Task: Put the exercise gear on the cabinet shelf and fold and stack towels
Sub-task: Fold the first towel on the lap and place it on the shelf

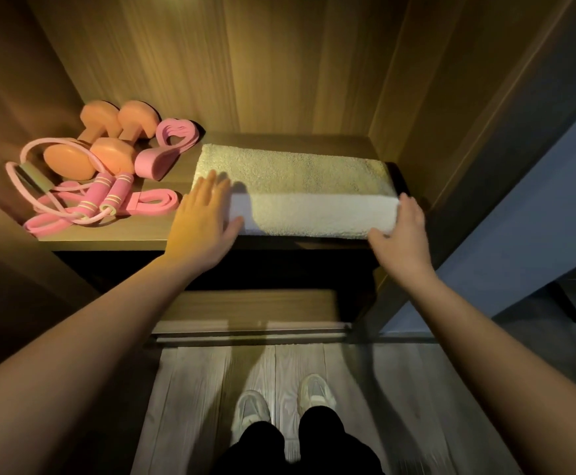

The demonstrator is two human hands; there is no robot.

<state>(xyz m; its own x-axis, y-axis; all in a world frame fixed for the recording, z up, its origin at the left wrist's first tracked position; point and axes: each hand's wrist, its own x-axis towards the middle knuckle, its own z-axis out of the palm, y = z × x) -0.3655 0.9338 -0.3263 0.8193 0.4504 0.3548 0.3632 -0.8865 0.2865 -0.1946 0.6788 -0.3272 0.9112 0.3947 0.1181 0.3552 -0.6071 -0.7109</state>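
Note:
A folded white towel stack lies on the right half of the wooden cabinet shelf. My left hand lies flat against the stack's left end, fingers straight. My right hand presses against its right front corner, thumb under the front edge. On the shelf's left half sit two pink dumbbells, a pink jump rope, a pink foam pedal puller and a flat pink resistance band.
The cabinet's wooden back and side walls enclose the shelf. Below the shelf is a dark recess and a lower drawer front. My feet in white shoes stand on the pale plank floor. A grey wall runs along the right.

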